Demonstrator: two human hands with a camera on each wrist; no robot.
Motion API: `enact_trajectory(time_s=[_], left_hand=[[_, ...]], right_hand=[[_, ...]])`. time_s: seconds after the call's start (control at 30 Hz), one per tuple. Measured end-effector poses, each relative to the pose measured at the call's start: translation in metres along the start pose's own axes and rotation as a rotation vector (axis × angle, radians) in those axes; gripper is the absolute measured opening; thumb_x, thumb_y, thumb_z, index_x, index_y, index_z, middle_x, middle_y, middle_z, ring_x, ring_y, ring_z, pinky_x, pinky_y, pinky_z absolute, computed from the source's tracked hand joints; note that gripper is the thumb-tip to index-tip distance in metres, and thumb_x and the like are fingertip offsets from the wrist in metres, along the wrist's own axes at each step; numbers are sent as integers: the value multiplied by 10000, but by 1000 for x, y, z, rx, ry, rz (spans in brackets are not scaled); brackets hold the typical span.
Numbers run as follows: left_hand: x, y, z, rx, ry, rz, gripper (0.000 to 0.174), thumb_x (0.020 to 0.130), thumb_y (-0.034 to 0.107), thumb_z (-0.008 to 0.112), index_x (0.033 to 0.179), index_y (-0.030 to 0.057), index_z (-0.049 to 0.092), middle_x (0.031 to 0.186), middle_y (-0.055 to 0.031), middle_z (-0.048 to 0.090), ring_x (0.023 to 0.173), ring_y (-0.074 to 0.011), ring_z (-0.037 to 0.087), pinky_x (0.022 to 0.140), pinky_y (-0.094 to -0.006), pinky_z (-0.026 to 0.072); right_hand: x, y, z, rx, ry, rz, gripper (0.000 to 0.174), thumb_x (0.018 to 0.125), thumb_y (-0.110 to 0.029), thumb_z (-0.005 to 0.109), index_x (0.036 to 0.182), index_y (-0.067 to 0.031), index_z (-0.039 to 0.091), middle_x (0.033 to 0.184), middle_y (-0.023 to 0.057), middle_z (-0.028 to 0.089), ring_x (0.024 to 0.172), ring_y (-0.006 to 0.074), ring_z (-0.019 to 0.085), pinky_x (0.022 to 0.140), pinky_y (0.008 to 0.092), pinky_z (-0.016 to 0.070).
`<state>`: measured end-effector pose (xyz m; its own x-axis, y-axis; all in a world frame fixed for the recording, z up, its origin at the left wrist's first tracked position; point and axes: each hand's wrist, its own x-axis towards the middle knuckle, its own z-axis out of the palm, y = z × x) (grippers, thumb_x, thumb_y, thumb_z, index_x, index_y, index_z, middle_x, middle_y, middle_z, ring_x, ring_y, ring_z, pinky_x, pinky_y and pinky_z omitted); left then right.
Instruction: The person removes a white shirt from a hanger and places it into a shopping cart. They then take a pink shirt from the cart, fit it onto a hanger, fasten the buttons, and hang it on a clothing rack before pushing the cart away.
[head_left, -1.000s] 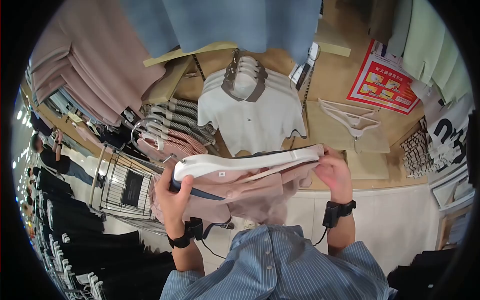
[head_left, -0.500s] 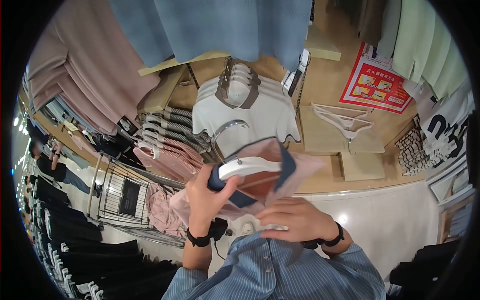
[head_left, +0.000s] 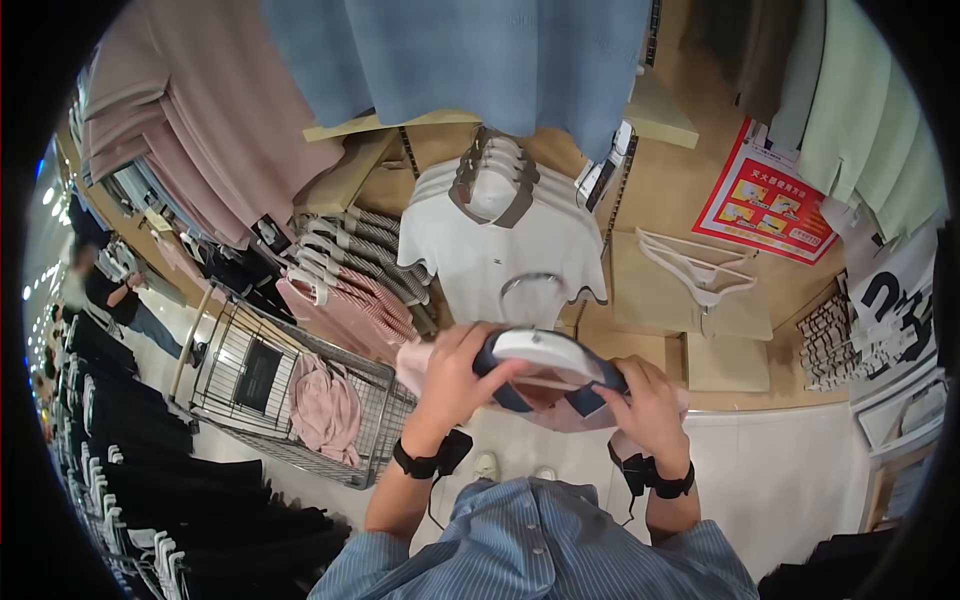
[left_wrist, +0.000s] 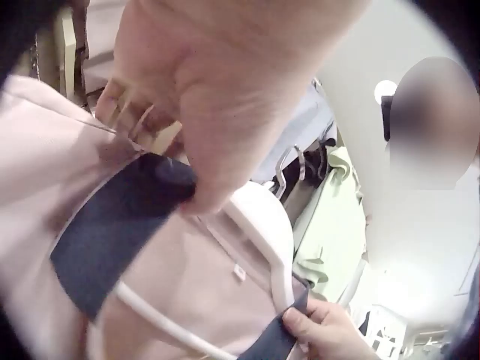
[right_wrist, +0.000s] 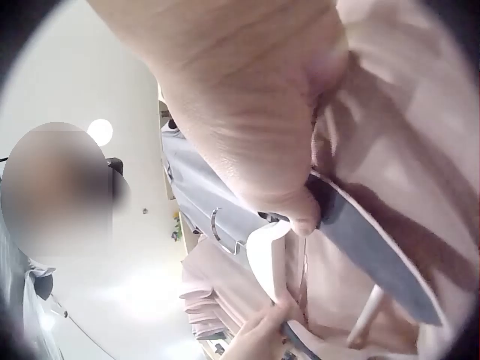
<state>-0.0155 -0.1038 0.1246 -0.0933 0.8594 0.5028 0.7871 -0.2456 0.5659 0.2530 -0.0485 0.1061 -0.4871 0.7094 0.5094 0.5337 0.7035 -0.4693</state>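
Observation:
A pink shirt (left_wrist: 45, 157) with a dark navy collar (head_left: 585, 400) hangs on a white hanger (head_left: 545, 350) held up before the person, its metal hook pointing away. The left hand (head_left: 458, 378) pinches the collar's left side, thumb on the inside. On the other side the right hand (head_left: 645, 402) grips the collar, its thumb over the dark edge. In the left wrist view the collar (left_wrist: 120, 225) lies spread, with the hanger (left_wrist: 262, 225) inside the neck opening. The right wrist view shows the right thumb on the collar (right_wrist: 375, 247).
A wire cart (head_left: 230, 410) with a crumpled pink garment (head_left: 325, 410) stands at the left. White polo shirts (head_left: 490, 250) hang ahead, beside a shelf (head_left: 640, 285) with empty white hangers (head_left: 690, 265). Dark garments (head_left: 210, 500) hang at lower left; another person (head_left: 125, 300) stands beyond the cart.
The shirt has turned so its collar faces the person. The right hand has moved from below the neck opening to the collar's right side; the left hand still holds the collar.

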Motion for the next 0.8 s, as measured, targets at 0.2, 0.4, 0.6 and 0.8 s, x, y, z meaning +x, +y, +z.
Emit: enact_trajectory(time_s=[0.2, 0.4, 0.6, 0.8], left_hand=[[-16, -35, 61, 231, 286, -283, 631, 674, 102, 719, 1232, -66, 480, 1196, -245, 474, 1120, -419, 473, 967, -472, 396], [-2, -71, 65, 262, 384, -411, 655, 676, 9, 674, 1271, -102, 426, 1188, -265, 459, 1109, -428, 480, 939, -464, 428], [33, -125, 60, 48, 250, -486, 681, 735, -14, 628, 1351, -93, 347, 1203, -279, 462, 1052, -453, 545, 898, -446, 476], [52, -187, 67, -36, 146, -469, 709, 784, -28, 581, 1417, -62, 264, 1297, -309, 469, 1123, -468, 538, 926, -469, 472]], right_hand=[[13, 17, 20, 15, -31, 84, 331, 820, -246, 716, 1074, -61, 609, 889, 143, 658, 809, 352, 639, 684, 425, 504], [54, 13, 50, -46, -93, 81, 356, 836, -273, 698, 1112, -69, 606, 914, 155, 663, 831, 378, 644, 718, 447, 507], [114, 3, 80, -22, -108, 132, 358, 827, -256, 714, 1110, -57, 624, 928, 171, 673, 789, 376, 652, 688, 419, 512], [141, 28, 133, 54, -100, 208, 344, 815, -263, 725, 1078, -57, 644, 880, 187, 670, 784, 379, 644, 683, 430, 515]])
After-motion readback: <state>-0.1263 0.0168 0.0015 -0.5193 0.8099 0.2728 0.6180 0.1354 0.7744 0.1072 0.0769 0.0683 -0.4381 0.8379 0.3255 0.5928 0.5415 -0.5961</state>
